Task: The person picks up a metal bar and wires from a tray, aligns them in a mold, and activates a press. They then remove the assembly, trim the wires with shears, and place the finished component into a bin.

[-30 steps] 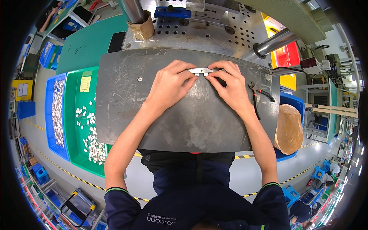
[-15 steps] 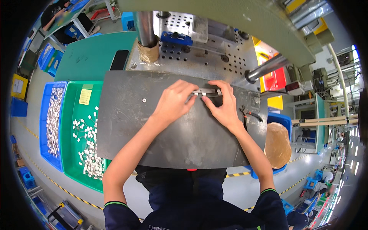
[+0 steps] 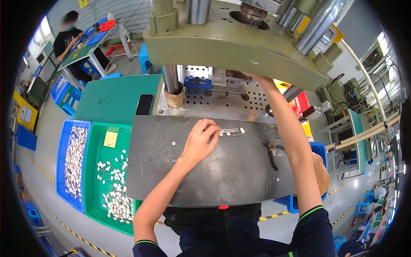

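Observation:
My left hand (image 3: 199,142) rests over the dark work plate (image 3: 222,171), fingers curled and closed on the left end of a small metal strip (image 3: 231,130). White connectors and a thin wire lie along that strip, with one white connector (image 3: 242,130) at its right end. My right forearm (image 3: 291,137) stretches forward over the plate, and the right hand goes in beneath the green press beam (image 3: 239,53). That beam hides most of the right hand, so its fingers cannot be made out.
Pliers (image 3: 271,154) lie right on the plate. A green bin (image 3: 96,171) and a blue bin (image 3: 61,171), both with white connector pieces, stand left. Beyond the plate are a perforated metal bed (image 3: 231,100), a blue clamp-like part (image 3: 198,82) and a phone (image 3: 145,104).
My right hand has left the metal strip and reached forward under the press beam. The left hand stays at the strip's left end. The view has tilted up, showing more of the press.

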Demonstrator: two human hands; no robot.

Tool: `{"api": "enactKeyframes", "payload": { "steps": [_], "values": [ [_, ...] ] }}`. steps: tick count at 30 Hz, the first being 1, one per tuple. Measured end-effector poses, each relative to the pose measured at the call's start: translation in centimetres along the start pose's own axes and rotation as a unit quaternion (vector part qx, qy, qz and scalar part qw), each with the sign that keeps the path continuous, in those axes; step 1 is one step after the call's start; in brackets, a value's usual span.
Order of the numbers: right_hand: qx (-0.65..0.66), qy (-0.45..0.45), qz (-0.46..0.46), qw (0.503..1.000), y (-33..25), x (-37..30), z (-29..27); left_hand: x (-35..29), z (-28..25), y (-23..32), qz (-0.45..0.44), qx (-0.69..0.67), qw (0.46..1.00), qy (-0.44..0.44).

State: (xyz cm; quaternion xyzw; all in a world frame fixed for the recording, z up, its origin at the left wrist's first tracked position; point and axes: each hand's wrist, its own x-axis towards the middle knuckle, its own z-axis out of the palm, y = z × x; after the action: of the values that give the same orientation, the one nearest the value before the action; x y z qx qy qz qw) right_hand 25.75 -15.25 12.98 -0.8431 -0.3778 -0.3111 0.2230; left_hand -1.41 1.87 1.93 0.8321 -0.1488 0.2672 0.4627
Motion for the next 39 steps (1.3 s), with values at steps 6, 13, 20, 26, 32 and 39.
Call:
{"api": "enactKeyframes", "payload": {
  "steps": [6, 13, 20, 26, 32, 39],
  "values": [
    [-0.032, 0.043, 0.06, 0.997, -1.2, -4.5, 0.6, -1.0, -2.4, 2.9, -0.068, 0.004, 0.996, -0.053],
    [0.08, -0.127, -0.054, 0.987, -14.7, -17.9, -9.0, -6.3, -4.3, 9.6, -0.117, -0.003, 0.992, -0.053],
    [0.176, -0.156, 0.017, 0.972, -18.0, -23.2, -8.9, -8.0, -2.5, 8.0, -0.084, 0.05, 0.983, -0.155],
    [0.155, -0.114, -0.053, 0.98, -17.7, -23.3, -9.4, -6.6, -2.7, 6.5, -0.02, 0.063, 0.986, -0.151],
    [0.086, -0.086, 0.133, 0.984, -11.9, -22.0, -10.4, -6.5, -3.1, 6.2, -0.04, 0.095, 0.987, -0.121],
    [0.069, -0.112, 0.234, 0.963, -5.9, -21.7, -9.6, -4.9, -3.1, 5.4, -0.043, 0.116, 0.988, -0.092]
  ]
}}
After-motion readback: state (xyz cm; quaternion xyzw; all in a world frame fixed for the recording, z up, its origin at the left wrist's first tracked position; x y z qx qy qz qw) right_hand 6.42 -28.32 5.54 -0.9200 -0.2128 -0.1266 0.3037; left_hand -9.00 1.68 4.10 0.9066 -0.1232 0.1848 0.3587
